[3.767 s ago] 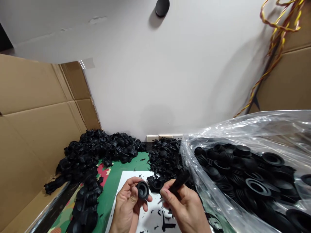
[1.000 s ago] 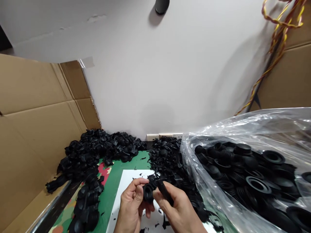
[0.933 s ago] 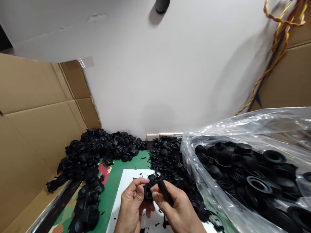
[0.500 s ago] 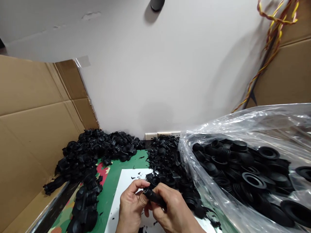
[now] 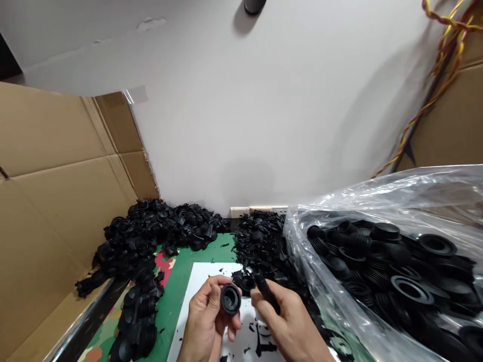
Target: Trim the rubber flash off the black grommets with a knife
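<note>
Left hand: the left hand [image 5: 206,322] sits at the lower middle of the frame. Its fingers [image 5: 214,300] are clamped on a rubber ring [image 5: 230,298], thumb on one side and the other fingertips on the rim.
Ring position: it is held in the air over the white sheet [image 5: 199,279], with its round opening turned toward the camera.
Right hand: the right hand [image 5: 290,329] is just right of the ring, fingers [image 5: 261,304] closed around a black tool [image 5: 266,290].
Key relation: the tool's long axis runs up and left from the right hand, and its tip ends just beside the ring's right edge, near it but apart. The left hand has the ring, and the right hand is the nearer one to the tool.
Ring material: matte black rubber, short and round, with a thick lip and a dark hollow centre.
Tool: slim, straight and dark. Its tip is too small to make out.
Surface: the white sheet lies on a green mat [image 5: 177,296] and is strewn with thin black trimmings.
Around: a heap of ribbed black rubber pieces [image 5: 151,231] at middle left, a heap of scraps [image 5: 260,241] above the hands, a clear plastic bag [image 5: 377,201] of similar ribbed pieces at right, and cardboard [image 5: 56,201] at left.
</note>
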Tool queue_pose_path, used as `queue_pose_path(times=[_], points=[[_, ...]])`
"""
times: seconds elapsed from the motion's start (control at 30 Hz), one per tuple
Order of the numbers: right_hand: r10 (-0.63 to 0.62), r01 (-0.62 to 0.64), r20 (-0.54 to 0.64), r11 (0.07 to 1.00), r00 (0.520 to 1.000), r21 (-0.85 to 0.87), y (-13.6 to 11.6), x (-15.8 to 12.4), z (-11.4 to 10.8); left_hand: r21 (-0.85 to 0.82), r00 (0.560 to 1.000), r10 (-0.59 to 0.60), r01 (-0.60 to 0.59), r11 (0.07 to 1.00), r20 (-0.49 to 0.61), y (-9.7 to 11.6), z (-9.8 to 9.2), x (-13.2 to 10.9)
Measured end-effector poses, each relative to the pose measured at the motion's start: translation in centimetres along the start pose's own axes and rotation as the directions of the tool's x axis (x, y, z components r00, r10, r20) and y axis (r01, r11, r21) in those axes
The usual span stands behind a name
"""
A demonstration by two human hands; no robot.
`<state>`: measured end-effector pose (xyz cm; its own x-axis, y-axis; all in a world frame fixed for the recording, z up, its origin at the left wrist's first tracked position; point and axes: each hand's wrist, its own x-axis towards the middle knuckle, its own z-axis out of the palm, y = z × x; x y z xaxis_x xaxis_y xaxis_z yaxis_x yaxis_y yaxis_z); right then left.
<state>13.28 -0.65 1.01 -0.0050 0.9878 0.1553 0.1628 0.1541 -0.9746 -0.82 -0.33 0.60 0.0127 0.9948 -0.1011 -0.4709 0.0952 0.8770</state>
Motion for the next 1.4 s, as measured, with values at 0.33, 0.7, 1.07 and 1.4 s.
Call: queue_pose_path(times=[0.33,0.7,1.07,1.4], points=[[-0.143,0.133,0.174,0.989,0.974,0.072,0.7,-0.2,1.5,0.088,0.999,-0.016,0.019,0.996,-0.032,0.1,0.6,-0.5],[-0.079,0.085,0.16,0.996,0.984,-0.036,-0.3,-0.3,1.2,0.215,0.995,0.096,-0.1,0.972,0.029,-0.5,0.3,-0.1],[0.046,-0.067,-0.1,0.973,0.994,-0.219,0.5,0.2,0.5,0.164,0.998,0.066,-0.063,0.984,-0.01,-0.7,0.1,-0.1],[0.041,-0.051,0.142,0.996,0.989,0.072,-1.0,0.2,-0.5,0.027,0.997,-0.06,0.061,0.998,-0.042,-0.5,0.1,0.2]])
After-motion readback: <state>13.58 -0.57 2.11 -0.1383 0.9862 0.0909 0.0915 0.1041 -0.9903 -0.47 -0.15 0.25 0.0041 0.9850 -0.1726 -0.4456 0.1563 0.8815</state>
